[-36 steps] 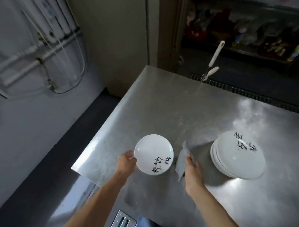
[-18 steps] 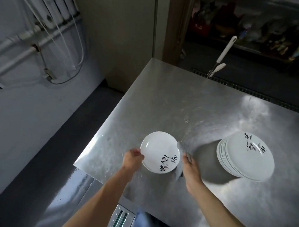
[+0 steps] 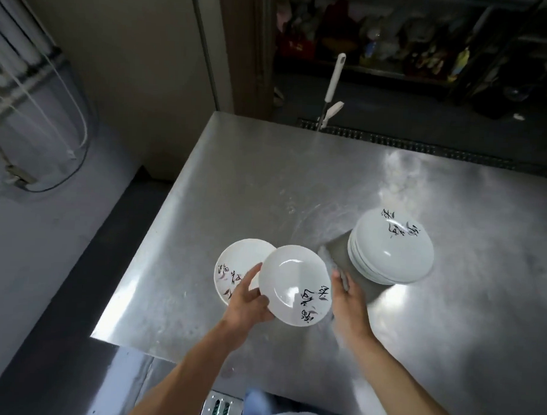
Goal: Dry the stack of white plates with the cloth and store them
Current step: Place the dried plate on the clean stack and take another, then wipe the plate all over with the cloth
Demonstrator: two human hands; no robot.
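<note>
My left hand (image 3: 246, 303) grips the left rim of a white plate (image 3: 291, 280) with black writing and holds it tilted above the steel table (image 3: 261, 175). My right hand (image 3: 349, 301) is at the plate's right rim and holds a grey cloth (image 3: 325, 258) against it; most of the cloth is hidden and blurred. A second white plate (image 3: 237, 260) lies flat on the table just left of and behind the held one. A stack of several white plates (image 3: 392, 247) stands to the right, close to my right hand.
The table's left edge and front corner lie close to my left hand, with the dark floor below. A white-handled tool (image 3: 334, 81) leans at the table's far edge. A floor grate (image 3: 409, 144) runs behind the table. Cluttered shelves stand further back.
The held plate has risen and tilted towards me, and a second plate shows on the table beside it. My right hand with the cloth has closed in on the plate's right rim.
</note>
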